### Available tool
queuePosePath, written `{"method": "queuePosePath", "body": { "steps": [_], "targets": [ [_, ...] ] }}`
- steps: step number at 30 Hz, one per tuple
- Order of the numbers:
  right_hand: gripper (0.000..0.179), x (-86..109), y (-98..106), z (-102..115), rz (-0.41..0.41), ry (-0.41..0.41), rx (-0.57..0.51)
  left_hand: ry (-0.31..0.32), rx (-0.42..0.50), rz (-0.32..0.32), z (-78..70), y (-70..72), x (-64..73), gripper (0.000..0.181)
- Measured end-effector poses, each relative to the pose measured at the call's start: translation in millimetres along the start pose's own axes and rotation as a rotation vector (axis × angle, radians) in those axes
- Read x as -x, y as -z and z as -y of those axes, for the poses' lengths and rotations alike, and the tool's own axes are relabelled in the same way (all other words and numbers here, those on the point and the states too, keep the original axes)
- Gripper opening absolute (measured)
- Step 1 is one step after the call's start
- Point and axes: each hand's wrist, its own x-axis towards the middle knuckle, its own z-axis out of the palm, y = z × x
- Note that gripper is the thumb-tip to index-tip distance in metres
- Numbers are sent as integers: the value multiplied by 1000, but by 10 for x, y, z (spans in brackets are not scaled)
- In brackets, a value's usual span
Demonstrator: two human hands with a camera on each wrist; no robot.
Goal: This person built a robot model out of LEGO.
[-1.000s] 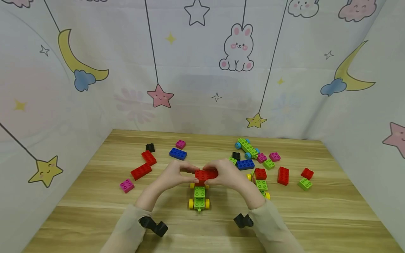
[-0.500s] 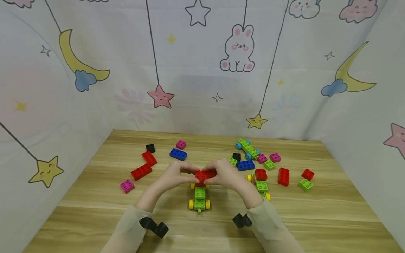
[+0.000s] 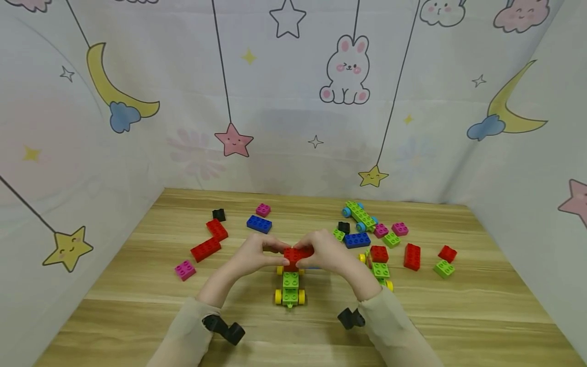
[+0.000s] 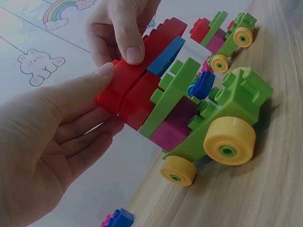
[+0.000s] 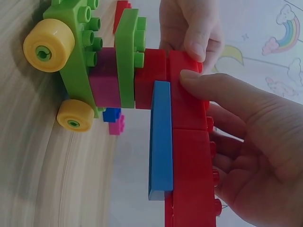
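A toy brick car stands at the table's middle, its green wheeled base [image 3: 290, 294] on yellow wheels [image 4: 229, 142]. Stacked on it are a purple brick [image 5: 105, 80], a green plate [image 5: 126, 56] and a lower red brick [image 4: 140, 100]. Over these lies a row of red bricks [image 5: 190, 94], with a thin blue piece [image 5: 161, 142] along its underside. A narrow slanted gap shows between upper and lower red bricks in the left wrist view. My left hand [image 3: 251, 253] pinches the row's left end; my right hand [image 3: 324, 252] grips it from the right, thumb on its near side.
Right of the car stands another yellow-wheeled build [image 3: 379, 270]. Behind it are a blue-wheeled green base [image 3: 359, 216], a blue brick [image 3: 357, 240] and several small bricks. Red bricks [image 3: 206, 249], a pink brick [image 3: 185, 270] and another blue brick [image 3: 259, 224] lie leftward. A printed cloth encloses the table.
Both hands keep their hold on the red bricks, nearly in place. A blue edge has come into sight below my right hand in the head view.
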Motion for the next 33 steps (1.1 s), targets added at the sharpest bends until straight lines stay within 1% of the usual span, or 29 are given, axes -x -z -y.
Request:
{"method": "queuePosePath", "body": {
  "steps": [6, 14, 20, 33],
  "targets": [
    [30, -4, -12, 9, -4, -8, 21, 14, -9, 4, 8, 2, 8, 36],
    [30, -5, -29, 21, -7, -26, 22, 18, 0, 2, 11, 0, 7, 35],
    [30, -6, -36, 23, -13, -22, 32, 22, 9, 0, 24, 3, 6, 36],
    [29, 1, -60, 44, -54, -28, 57, 47, 24, -3, 18, 1, -3, 37]
  ]
}}
